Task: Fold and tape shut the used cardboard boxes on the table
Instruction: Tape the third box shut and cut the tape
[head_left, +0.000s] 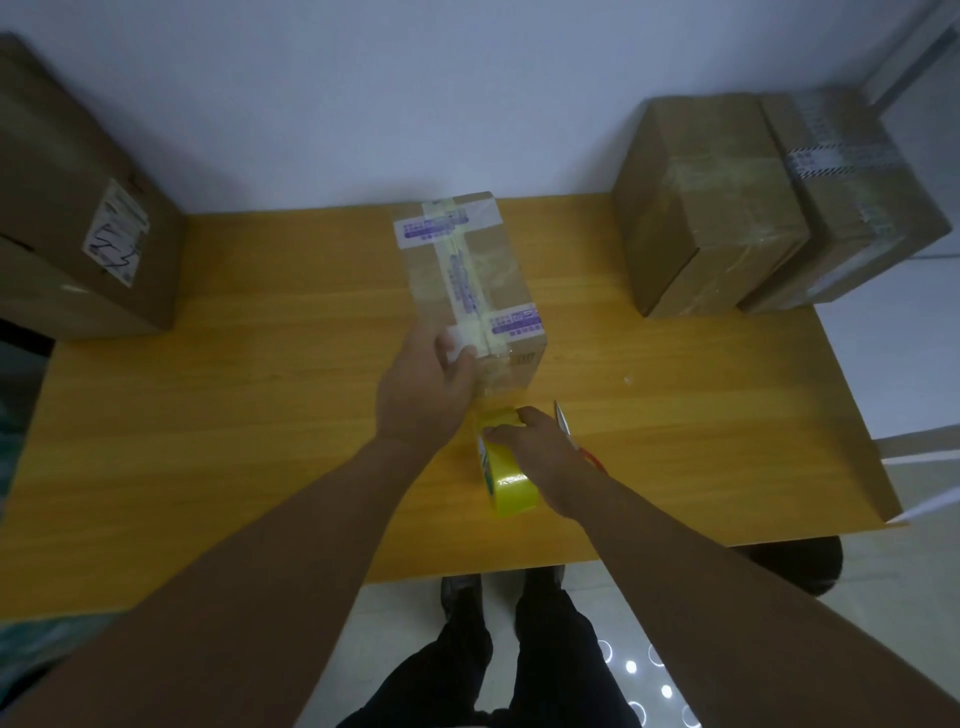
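**Across the table (208, 415): boxes, tape, scissors**

Cardboard boxes, four: centre box (467, 270), taped, near end gripped by left hand (426, 384); upper right, inner box (711, 208) touching outer box (862, 208); labelled box (67, 218), upper left. Tape roll (511, 483), one, yellow, grasped by right hand (540, 452). Scissors (563, 421), one pair, partly hidden behind right hand.

— Can anything there be read?
— Nothing clearly. The purple print (431, 228) on the middle box (498, 270) is blurred. The label (117, 234) on the far-left box (62, 291) shows only scribbled ink. The sticker on the near tape roll (511, 486) is illegible.
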